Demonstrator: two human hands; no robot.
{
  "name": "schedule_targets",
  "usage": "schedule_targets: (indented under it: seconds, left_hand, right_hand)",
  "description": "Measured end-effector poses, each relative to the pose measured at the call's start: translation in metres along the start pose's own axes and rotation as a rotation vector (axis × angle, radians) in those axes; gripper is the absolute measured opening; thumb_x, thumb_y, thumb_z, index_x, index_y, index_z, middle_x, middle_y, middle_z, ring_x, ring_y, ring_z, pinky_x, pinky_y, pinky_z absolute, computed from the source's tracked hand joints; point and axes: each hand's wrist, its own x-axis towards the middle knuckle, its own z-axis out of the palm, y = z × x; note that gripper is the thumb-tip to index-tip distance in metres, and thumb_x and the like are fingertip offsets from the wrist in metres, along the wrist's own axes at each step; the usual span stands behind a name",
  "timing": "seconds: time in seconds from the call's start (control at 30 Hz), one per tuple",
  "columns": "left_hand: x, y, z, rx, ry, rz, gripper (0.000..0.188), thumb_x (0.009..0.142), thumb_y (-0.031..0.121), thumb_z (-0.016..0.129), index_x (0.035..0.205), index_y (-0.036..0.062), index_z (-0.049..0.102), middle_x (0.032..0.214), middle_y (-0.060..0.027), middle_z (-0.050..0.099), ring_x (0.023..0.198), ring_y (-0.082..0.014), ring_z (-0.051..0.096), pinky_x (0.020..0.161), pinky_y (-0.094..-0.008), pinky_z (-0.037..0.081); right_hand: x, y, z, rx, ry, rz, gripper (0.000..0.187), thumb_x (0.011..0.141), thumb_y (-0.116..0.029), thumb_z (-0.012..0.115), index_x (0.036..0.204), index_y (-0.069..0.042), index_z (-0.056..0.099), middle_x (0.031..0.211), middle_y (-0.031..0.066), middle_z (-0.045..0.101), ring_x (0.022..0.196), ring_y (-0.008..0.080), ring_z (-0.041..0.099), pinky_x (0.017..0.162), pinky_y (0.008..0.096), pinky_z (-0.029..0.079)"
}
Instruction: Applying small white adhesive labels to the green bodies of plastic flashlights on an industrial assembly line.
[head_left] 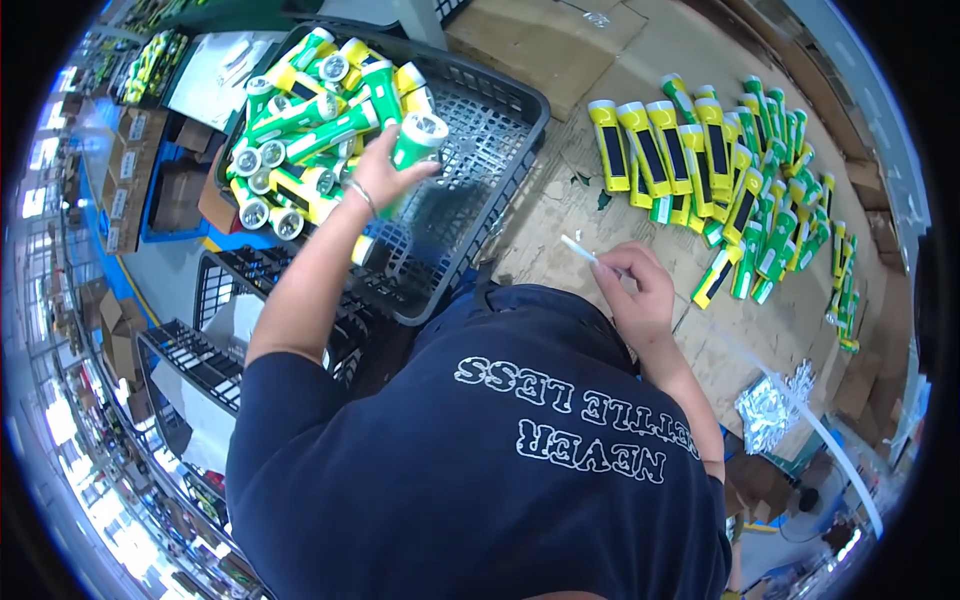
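Over the dark plastic basket (535,100), my left hand (380,180) is closed around a green flashlight (415,150) with a white lens end facing up. The thumb lies on the near side, and its other fingers are partly hidden. Beside it, a heap of green and yellow flashlights (320,130) fills the basket's left part. Over the cardboard-covered table, my right hand (640,295) pinches a thin white stick-like piece (577,247) between thumb and fingers. To its right lie many yellow and green flashlights (715,150) with dark panels, set close together in rows.
Cardboard (540,225) covers the table. A crumpled silvery sheet (770,410) lies at the right near edge, beside a pale strip (840,455). More dark crates (185,370) stand lower left, and cardboard walls line the table's right side.
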Motion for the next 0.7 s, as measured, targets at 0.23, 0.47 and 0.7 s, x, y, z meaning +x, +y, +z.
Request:
schedule_targets:
  seconds: [0.23,0.47,0.7]
  left_hand:
    - [-0.016,0.16,0.019,-1.599,-0.643,-0.412,0.051,0.078,0.006,0.064,0.12,0.0063,0.036,0.093,-0.0089,0.054,0.085,-0.0199,0.06,0.068,-0.0342,0.052]
    - [-0.021,0.204,0.03,-1.018,-0.508,0.085,0.068,0.073,0.013,0.07,0.13,0.0028,0.035,0.112,-0.0085,0.054,0.101,-0.0156,0.052,0.087,-0.0293,0.042]
    - [-0.025,0.205,0.037,-1.174,-0.594,0.119,0.064,0.085,0.015,0.057,0.137,0.0009,0.023,0.121,-0.0093,0.047,0.11,-0.0145,0.044,0.092,-0.0276,0.037]
  right_hand:
    - [0.016,-0.001,0.004,0.318,0.069,0.15,0.008,0.08,-0.006,0.064,0.085,-0.001,0.062,0.079,0.0028,0.057,0.071,0.0075,0.051,0.064,0.0213,0.04]
    - [0.008,-0.001,-0.01,0.386,0.12,0.289,0.013,0.082,-0.012,0.063,0.088,0.0,0.061,0.078,0.0011,0.061,0.071,0.0042,0.051,0.062,0.0195,0.04]
    - [0.003,-0.007,-0.02,0.374,0.115,0.26,0.011,0.084,-0.009,0.06,0.087,0.002,0.059,0.08,0.004,0.062,0.077,0.0072,0.056,0.069,0.0215,0.044]
